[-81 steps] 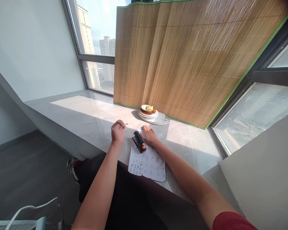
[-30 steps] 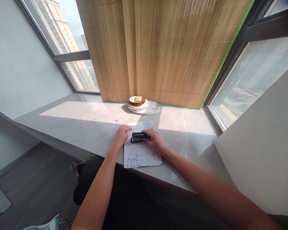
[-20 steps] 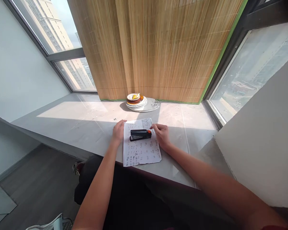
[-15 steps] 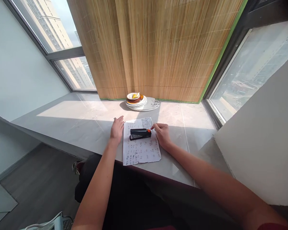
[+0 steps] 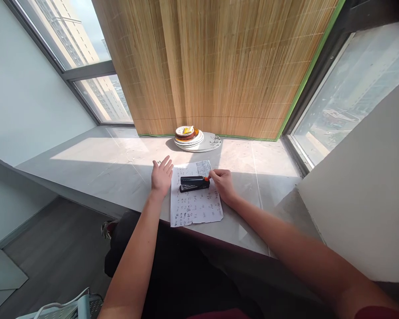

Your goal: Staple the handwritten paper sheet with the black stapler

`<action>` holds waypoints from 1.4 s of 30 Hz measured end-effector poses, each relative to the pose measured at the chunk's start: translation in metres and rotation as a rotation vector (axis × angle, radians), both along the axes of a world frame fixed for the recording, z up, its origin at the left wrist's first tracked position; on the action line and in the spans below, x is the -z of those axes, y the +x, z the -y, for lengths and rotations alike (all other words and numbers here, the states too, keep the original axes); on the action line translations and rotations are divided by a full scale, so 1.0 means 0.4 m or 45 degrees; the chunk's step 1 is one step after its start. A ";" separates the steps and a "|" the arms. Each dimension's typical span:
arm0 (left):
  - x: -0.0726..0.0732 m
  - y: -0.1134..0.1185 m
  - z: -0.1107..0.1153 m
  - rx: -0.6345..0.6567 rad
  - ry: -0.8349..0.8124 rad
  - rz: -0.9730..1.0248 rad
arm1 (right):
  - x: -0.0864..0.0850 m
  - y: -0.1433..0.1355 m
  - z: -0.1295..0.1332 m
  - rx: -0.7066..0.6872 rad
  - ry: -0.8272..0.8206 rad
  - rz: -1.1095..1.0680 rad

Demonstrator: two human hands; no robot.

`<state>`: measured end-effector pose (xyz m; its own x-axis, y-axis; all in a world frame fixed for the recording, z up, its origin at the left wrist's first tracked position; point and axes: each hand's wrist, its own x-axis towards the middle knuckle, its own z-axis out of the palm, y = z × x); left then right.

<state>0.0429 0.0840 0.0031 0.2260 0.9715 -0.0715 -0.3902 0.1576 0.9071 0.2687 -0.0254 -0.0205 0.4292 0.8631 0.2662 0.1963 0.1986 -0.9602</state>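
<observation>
A black stapler (image 5: 194,183) with an orange part at its right end lies on a sheet of paper (image 5: 196,208) covered in handwritten marks. My right hand (image 5: 223,182) is closed, thumb and forefinger pinching at the orange end of the stapler; the fingertips partly cover it. To the left of the paper, my left hand (image 5: 162,176) is open with the palm turned up and fingers spread, holding nothing. Its edge comes close to the paper's left side.
Behind the paper, a stack of plates (image 5: 188,141) rests on a flat oval plate (image 5: 211,142) on the sunlit sill (image 5: 86,173). A bamboo blind (image 5: 213,75) hangs behind them. A white wall (image 5: 359,195) rises at the right. The sill's front edge is near my lap.
My left hand has turned its palm further upward and spread its fingers. My right fingertips have moved slightly left, over the orange end. The stapler stays on the paper.
</observation>
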 end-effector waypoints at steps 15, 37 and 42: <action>0.032 -0.034 -0.042 -0.157 -0.315 -0.013 | 0.003 -0.010 0.001 0.073 -0.016 0.186; 0.003 -0.034 -0.023 -0.171 -0.313 0.055 | 0.022 -0.024 0.003 -0.155 0.203 0.873; -0.012 -0.031 0.000 0.049 -0.227 0.314 | 0.031 -0.026 0.017 0.195 0.613 1.003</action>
<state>0.0305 0.0839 0.0081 0.2938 0.9391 -0.1783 -0.5861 0.3243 0.7425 0.2585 -0.0324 -0.0330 0.0730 0.5331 0.8429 0.8122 0.4587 -0.3604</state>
